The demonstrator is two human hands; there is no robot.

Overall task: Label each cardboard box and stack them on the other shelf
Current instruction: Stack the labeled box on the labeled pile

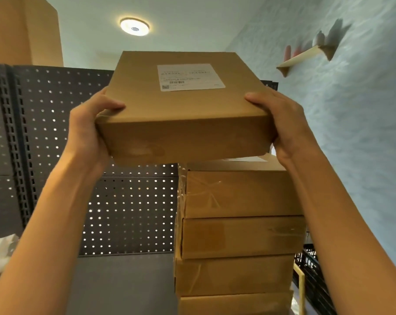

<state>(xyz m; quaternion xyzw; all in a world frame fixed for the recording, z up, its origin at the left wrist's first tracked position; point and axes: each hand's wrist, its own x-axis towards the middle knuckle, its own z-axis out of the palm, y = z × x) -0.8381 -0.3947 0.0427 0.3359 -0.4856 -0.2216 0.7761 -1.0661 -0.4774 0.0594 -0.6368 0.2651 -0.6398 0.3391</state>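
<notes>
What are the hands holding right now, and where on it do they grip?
Both hands hold one labelled cardboard box: left hand on its near left corner, right hand on its near right corner, thumbs on top.

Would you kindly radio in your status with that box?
Both hands, left and right, grip labelled box. Held above stack. Nothing in between.

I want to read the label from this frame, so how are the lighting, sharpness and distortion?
Head view: the lit ceiling lamp glares softly; the white label on the held box is evenly lit, but its print is too small and soft to read; wide-angle distortion bends the pegboard panel and the forearms; tape on the stacked boxes catches glare.
</notes>
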